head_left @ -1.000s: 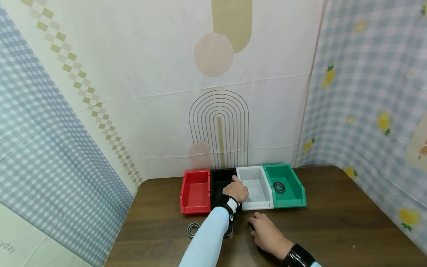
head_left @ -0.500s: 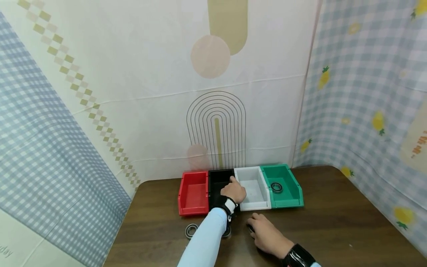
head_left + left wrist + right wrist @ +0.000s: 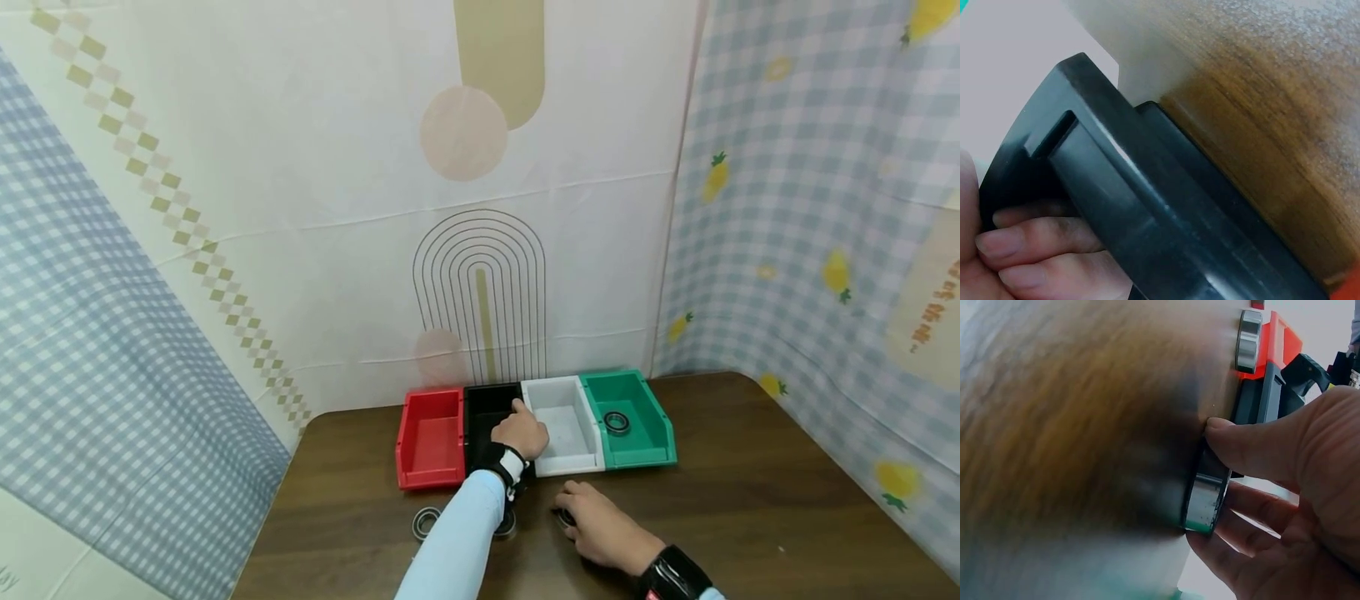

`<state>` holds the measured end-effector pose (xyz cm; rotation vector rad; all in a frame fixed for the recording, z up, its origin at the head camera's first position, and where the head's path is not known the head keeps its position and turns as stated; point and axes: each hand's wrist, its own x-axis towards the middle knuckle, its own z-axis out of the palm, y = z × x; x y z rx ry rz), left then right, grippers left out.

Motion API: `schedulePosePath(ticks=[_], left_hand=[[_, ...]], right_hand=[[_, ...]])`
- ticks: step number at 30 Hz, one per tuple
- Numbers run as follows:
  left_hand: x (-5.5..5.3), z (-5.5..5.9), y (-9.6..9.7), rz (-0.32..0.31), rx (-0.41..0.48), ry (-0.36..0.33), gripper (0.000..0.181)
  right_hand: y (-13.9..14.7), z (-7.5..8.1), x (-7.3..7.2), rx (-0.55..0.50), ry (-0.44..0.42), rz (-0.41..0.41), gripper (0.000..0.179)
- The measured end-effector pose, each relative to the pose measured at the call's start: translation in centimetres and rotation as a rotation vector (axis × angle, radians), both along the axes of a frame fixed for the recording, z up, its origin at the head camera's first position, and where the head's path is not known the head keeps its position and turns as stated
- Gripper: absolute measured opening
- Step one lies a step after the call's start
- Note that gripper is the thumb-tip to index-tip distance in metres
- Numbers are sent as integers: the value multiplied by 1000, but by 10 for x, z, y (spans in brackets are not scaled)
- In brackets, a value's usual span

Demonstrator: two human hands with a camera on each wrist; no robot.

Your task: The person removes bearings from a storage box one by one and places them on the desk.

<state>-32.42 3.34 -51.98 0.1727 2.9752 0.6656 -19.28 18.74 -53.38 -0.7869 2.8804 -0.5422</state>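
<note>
Pinching a bearing [image 3: 1205, 501] between thumb and fingers, the right hand [image 3: 606, 527] is low at the wooden table [image 3: 720, 500]. In the head view it sits right of lower centre, and the bearing is only a dark sliver beside the fingers; the right wrist view gives its shiny outer rim near the middle of the frame, thumb above, fingers below. At that view's upper right, another bearing [image 3: 1249, 340] appears near the red bin [image 3: 431, 437].

Only the head view shows the ring [image 3: 617, 432] inside the green bin [image 3: 652, 437], right of the white bin [image 3: 564, 429]. At lower centre, one loose ring [image 3: 417, 525] lies left of the light blue sleeve [image 3: 457, 542]; a half-hidden ring [image 3: 509, 525] peeks out on its right.

Orange lettering [image 3: 937, 304] at the right edge is too small to read; grey letters [image 3: 7, 577] at lower left are cut off.

The left hand [image 3: 519, 433] is over the black bin [image 3: 489, 400]. The left wrist view reveals fingers curled towards the palm behind that bin's wall; whether they grip anything, I cannot tell.
</note>
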Motion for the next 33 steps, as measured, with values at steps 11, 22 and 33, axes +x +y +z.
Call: schedulePosePath(ticks=[11,22,33], left_hand=[[2,-4,-2,4,22,20,65],[0,-4,-2,0,29,33,66],[-3,-7,-3,-21,59,55,65]], right_hand=[[1,-1,0,-28,-76,2,29],[4,2,3,-50,-50,17,30],[4,4,4,-50,-56,4,31]])
